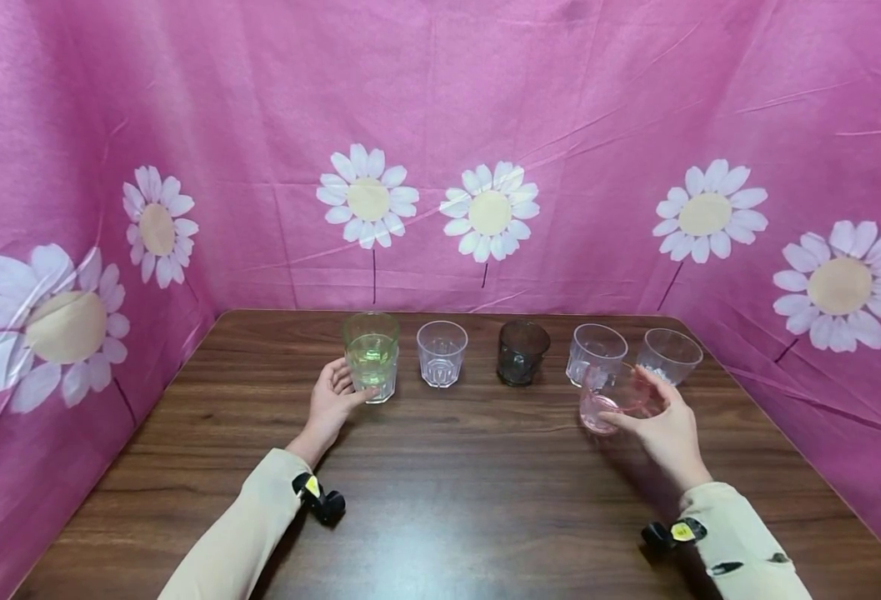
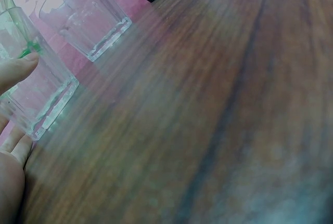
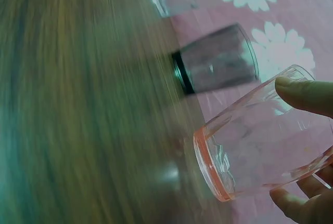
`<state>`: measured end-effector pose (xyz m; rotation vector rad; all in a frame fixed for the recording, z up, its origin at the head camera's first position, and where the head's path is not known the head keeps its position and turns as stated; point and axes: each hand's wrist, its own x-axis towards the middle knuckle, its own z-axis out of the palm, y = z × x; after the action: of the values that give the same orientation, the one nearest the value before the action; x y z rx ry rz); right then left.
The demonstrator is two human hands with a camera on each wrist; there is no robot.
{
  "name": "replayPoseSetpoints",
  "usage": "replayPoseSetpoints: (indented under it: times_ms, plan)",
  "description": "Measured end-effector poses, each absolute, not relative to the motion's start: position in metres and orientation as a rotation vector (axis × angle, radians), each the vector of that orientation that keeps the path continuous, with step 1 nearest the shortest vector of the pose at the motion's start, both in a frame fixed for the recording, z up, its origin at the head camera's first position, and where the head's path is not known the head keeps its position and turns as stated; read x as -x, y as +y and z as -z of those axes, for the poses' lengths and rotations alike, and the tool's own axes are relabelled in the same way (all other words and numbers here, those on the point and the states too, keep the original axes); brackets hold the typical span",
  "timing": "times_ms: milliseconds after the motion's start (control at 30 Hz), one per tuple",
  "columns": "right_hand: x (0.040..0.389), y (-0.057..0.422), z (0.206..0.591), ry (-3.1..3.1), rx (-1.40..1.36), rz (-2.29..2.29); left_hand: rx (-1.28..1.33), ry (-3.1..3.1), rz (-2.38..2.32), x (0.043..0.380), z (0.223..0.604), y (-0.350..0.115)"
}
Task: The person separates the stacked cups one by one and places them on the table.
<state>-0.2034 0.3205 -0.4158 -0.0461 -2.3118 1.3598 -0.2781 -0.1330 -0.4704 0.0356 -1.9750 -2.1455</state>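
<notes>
On the left, a green glass point(image 1: 371, 340) sits nested in a clear glass point(image 1: 384, 387), upright on the table. My left hand point(image 1: 329, 410) grips the clear glass low down, its thumb across the front and its fingers around the far side. A pink glass point(image 3: 244, 154) is held in my right hand point(image 1: 668, 429) between thumb and fingers. It hangs tilted above the wood, its base toward the left. Behind it in the head view, the pink glass partly overlaps a clear glass point(image 1: 598, 340) and another clear glass point(image 1: 673, 354) at the far right.
Between the hands, another clear glass point(image 1: 443, 354) and a dark grey glass point(image 1: 523, 354) stand in the back row. The brown wooden table point(image 1: 470, 500) ends at a pink cloth point(image 1: 440, 283) printed with daisies, which hangs behind it and at both sides.
</notes>
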Motion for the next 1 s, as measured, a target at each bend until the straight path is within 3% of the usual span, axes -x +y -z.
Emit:
replayPoseSetpoints:
  times_ms: [1000]
  plan:
    - [0.183, 0.409, 0.417, -2.233, 0.674, -1.267, -0.045, -1.967, 2.143, 0.277, 0.472, -0.134]
